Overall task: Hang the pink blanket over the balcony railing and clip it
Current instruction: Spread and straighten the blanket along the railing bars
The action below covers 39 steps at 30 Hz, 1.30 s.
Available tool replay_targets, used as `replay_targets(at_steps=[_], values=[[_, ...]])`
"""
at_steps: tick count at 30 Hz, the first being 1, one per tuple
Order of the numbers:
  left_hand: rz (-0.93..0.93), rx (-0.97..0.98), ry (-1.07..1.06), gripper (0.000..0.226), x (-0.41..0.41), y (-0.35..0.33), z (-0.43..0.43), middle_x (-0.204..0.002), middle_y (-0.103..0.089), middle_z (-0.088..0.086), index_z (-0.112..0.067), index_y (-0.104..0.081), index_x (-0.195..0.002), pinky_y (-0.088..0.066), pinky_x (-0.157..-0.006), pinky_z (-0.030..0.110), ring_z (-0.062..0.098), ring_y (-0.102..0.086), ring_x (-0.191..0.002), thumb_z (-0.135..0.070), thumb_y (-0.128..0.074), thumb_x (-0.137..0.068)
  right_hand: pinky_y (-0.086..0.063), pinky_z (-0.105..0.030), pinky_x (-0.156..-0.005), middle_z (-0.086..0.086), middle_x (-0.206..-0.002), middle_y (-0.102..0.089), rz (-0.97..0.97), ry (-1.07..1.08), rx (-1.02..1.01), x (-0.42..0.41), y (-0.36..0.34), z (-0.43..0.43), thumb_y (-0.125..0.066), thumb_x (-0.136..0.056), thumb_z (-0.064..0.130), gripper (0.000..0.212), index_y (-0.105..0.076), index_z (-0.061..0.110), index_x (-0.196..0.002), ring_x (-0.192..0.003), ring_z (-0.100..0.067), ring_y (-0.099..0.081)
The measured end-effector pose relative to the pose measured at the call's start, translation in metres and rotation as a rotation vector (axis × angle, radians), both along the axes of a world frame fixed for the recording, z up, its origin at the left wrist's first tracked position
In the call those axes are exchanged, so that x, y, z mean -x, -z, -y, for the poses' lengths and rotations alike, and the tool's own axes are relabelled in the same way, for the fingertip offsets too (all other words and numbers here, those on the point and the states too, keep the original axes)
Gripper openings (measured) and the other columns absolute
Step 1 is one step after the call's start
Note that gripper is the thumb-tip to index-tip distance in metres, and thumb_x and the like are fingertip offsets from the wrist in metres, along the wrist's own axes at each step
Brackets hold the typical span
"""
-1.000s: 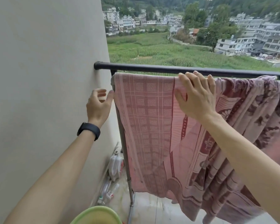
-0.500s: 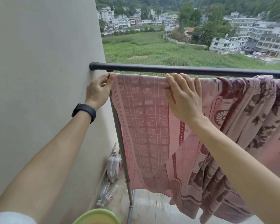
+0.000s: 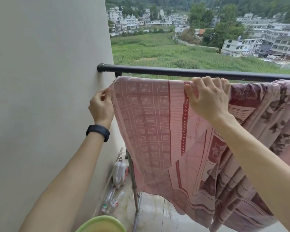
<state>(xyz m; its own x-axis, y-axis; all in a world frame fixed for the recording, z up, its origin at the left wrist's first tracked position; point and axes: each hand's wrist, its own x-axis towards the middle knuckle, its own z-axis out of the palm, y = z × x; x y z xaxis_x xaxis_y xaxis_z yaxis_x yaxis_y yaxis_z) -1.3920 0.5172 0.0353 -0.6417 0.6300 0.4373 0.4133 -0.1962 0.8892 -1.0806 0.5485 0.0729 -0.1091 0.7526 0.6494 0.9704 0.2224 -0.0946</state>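
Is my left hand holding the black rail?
No, the left hand pinches the blanket at its side edge, below the rail and clear of it.

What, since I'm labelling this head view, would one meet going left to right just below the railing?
wall → left hand → pink blanket → right hand → purplish floral fabric

The pink blanket (image 3: 157, 131) hangs draped just below the black railing (image 3: 174, 72), its left edge close to the pale wall (image 3: 49, 81). The left hand (image 3: 101, 106), with a black wristband (image 3: 98, 132), pinches that edge near the top corner. The right hand (image 3: 208, 99) curls its fingers (image 3: 206, 81) over the blanket's top fold, thumb on the near face. On the floor below stand 1 plastic jug (image 3: 119, 173), some bottles (image 3: 110, 200) and a green basin (image 3: 100, 225).
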Motion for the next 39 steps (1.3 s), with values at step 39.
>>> replay_targets(at_steps=[39], values=[[0.083,0.51,0.032,0.02,0.069,0.102,0.043,-0.079,-0.064,-0.006,-0.024,-0.061,-0.086,-0.042,-0.064,0.03,0.02,-0.059,-0.078,-0.042,-0.056,-0.094,-0.034,-0.053,-0.101,-0.009,-0.125,-0.06,0.246,-0.313,0.079,0.188,-0.038,-0.024,-0.036,-0.096,0.06,0.054,-0.055,0.02,-0.127,-0.117,-0.032,-0.055]])
